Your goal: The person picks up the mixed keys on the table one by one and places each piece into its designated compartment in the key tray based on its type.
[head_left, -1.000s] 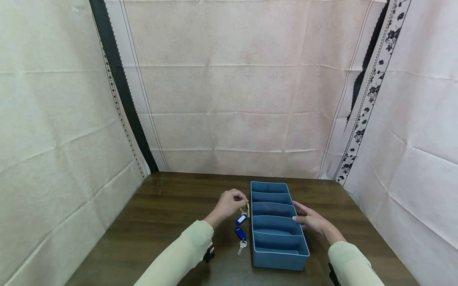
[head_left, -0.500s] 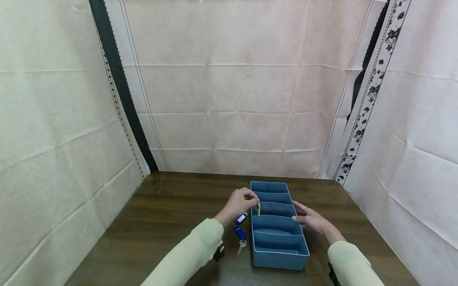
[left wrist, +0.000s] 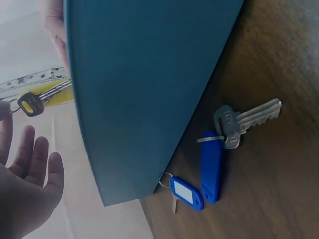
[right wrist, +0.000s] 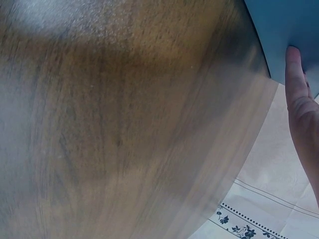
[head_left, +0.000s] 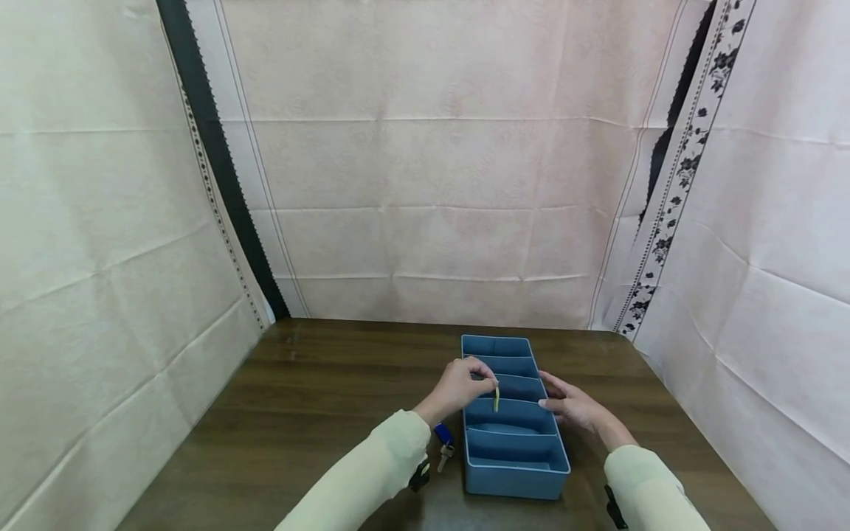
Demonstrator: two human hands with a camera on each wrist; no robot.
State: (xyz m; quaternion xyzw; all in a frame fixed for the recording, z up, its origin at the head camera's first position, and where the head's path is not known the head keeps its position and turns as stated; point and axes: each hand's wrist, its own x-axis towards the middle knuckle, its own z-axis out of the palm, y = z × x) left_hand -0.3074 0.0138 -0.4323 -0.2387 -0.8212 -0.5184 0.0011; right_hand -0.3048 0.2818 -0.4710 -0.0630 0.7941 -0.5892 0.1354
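Observation:
My left hand [head_left: 462, 385] pinches the ring of a key with a yellow tag [head_left: 496, 399], which hangs over the middle compartments of a blue divided organizer box [head_left: 516, 483]. The left wrist view shows that key [left wrist: 32, 104] in front of its yellow tag, near the box rim. Against the box's right side rests my right hand [head_left: 575, 410], its fingers fairly straight; one fingertip touches the wall in the right wrist view. Left of the box, a key with a blue tag [left wrist: 211, 172] lies on the table. Another blue-tagged key [left wrist: 186, 192] lies beyond it, hidden in the head view.
The box stands lengthwise on a brown wooden table [head_left: 319, 413], with several compartments split by low dividers. Light cloth [head_left: 425, 162] hangs behind the table and along both sides.
My left hand has lifted the yellow-tagged key from beside the box and carried it right, over the compartments. The right hand stays against the box side. The view shifted slightly.

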